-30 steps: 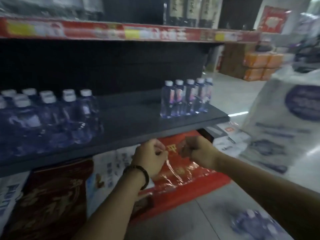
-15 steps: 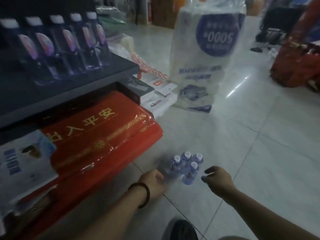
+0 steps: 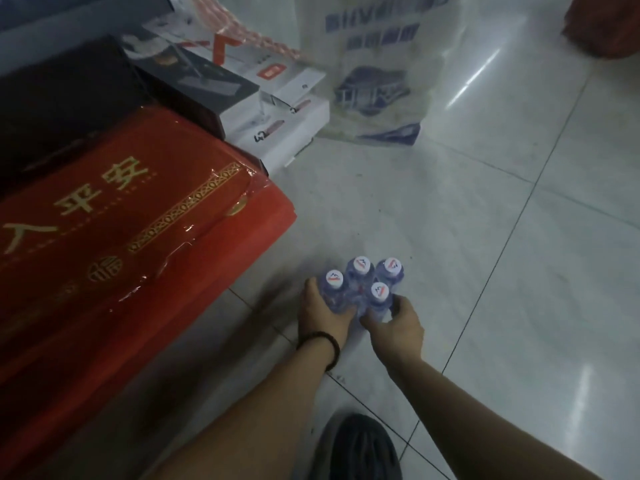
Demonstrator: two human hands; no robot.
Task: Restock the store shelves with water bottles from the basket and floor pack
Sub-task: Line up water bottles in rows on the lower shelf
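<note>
A small cluster of several clear water bottles (image 3: pixel 362 282) with white caps stands upright on the tiled floor (image 3: pixel 485 237). My left hand (image 3: pixel 323 318), a dark band on its wrist, grips the left side of the cluster around the near-left bottle. From the right, my right hand (image 3: pixel 398 325) holds the near-right bottle, its fingers curled round it. The bottles' lower halves are hidden behind my hands. The shelf with the stocked bottles is out of view.
A large red wrapped package (image 3: pixel 131 216) with gold characters lies left of the bottles. Behind it sit black and white boxes (image 3: pixel 277 109). A tall white printed bag (image 3: pixel 377 71) stands further back. A dark shoe (image 3: pixel 360 448) is at the bottom edge.
My view swung down from the shelf to the floor. Both hands left the shelf edge, reached to the bottle cluster and now grip it from both sides.
</note>
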